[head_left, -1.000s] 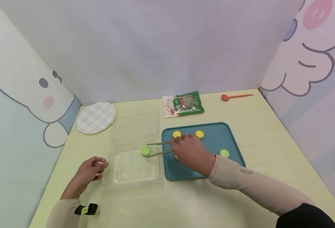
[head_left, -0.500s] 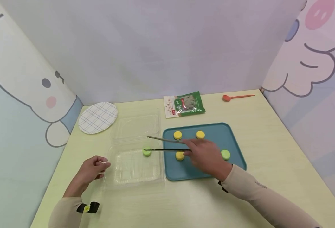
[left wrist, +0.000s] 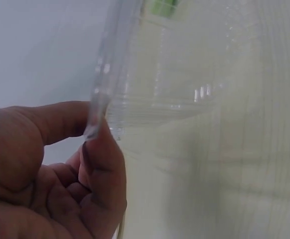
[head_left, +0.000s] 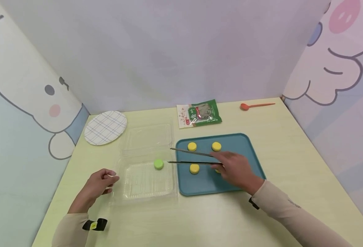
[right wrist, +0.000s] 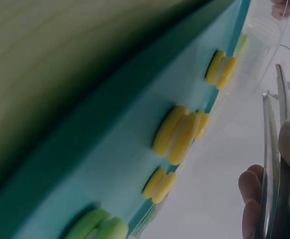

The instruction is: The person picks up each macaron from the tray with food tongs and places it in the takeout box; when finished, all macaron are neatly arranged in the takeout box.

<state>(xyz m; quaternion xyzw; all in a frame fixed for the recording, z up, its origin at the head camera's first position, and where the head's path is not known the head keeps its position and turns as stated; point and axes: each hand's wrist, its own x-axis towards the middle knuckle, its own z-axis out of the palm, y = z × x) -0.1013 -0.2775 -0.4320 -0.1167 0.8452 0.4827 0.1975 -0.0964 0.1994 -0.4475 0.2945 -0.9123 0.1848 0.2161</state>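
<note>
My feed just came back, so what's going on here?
A person's right hand holds metal tongs, tips apart and gripping nothing. The left hand pinches the edge of a clear container, where one green macaron sits. On the blue tray lie four yellow macarons and another green one.

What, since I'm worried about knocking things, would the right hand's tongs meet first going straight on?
Probably the green macaron in the clear plastic container: one tip of the tongs in the right hand points at it, though their height is unclear.
</note>
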